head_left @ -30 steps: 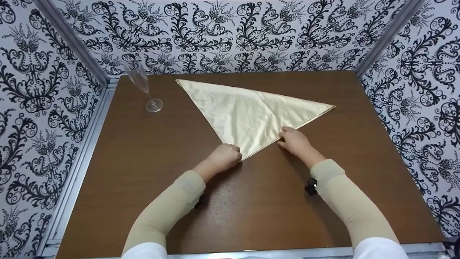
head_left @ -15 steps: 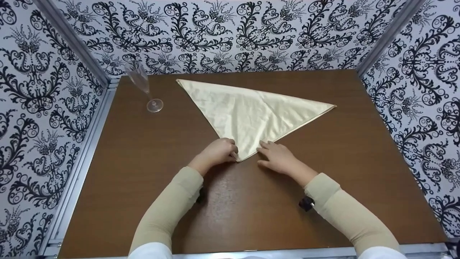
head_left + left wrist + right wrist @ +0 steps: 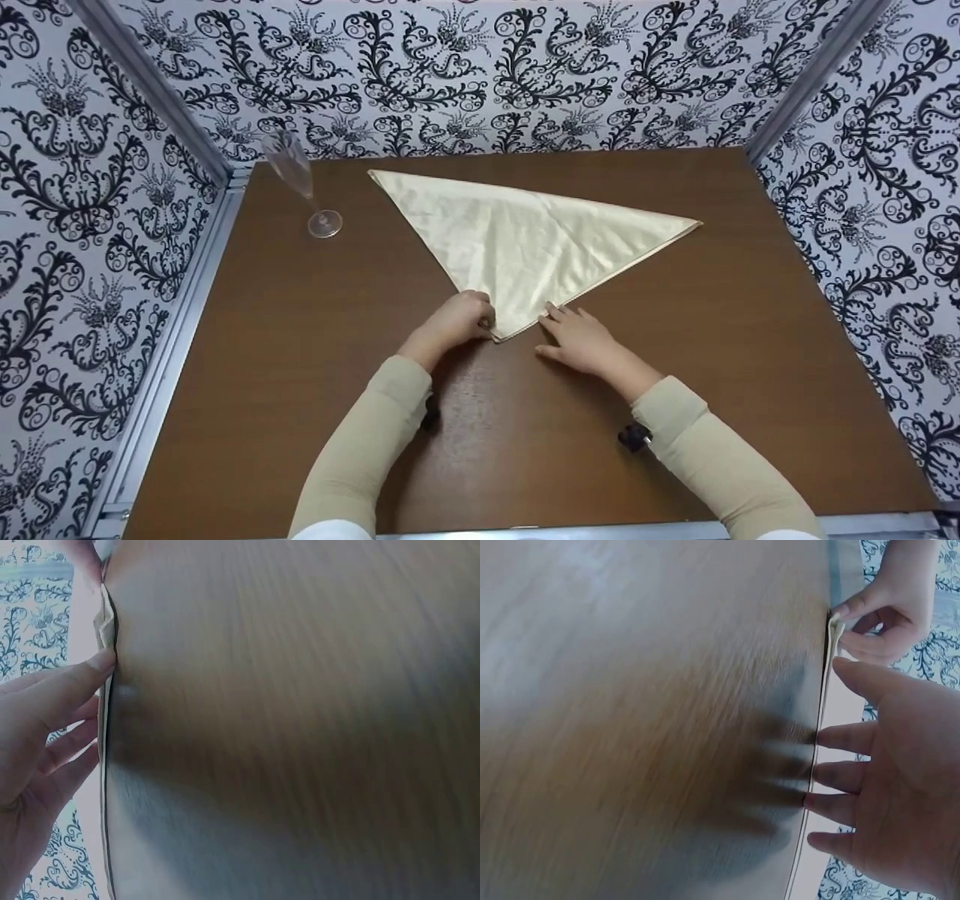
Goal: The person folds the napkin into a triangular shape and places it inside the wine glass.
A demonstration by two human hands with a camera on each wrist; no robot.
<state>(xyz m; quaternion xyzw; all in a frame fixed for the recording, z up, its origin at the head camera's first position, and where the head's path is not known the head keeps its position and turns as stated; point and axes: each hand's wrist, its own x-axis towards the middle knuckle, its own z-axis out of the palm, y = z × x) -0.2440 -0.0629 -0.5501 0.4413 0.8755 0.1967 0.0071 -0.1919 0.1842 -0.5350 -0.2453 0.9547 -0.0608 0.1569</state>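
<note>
A cream satin napkin (image 3: pixel 540 232) lies on the table as a flat triangle, one corner pointing toward me. Close to that near corner my left hand (image 3: pixel 457 315) has curled fingers and pinches the folded edge; in the left wrist view its thumb (image 3: pixel 94 666) bears on the layered edge. My right hand (image 3: pixel 581 341) lies spread along the adjoining edge, its fingertips touching the cloth. From the right wrist view, the right fingers (image 3: pixel 840 776) are straight and separated, while the left hand (image 3: pixel 900 607) pinches a small raised fold at the corner.
An upright clear champagne flute (image 3: pixel 325 223) stands at the back left of the brown table (image 3: pixel 300 337). Black-and-white patterned walls (image 3: pixel 480 67) enclose the back and both sides, with metal frame bars in the corners.
My right hand has slid left and toward me along the napkin's edge, closer to the near corner, and its fingers have spread. My left hand has stayed at the corner.
</note>
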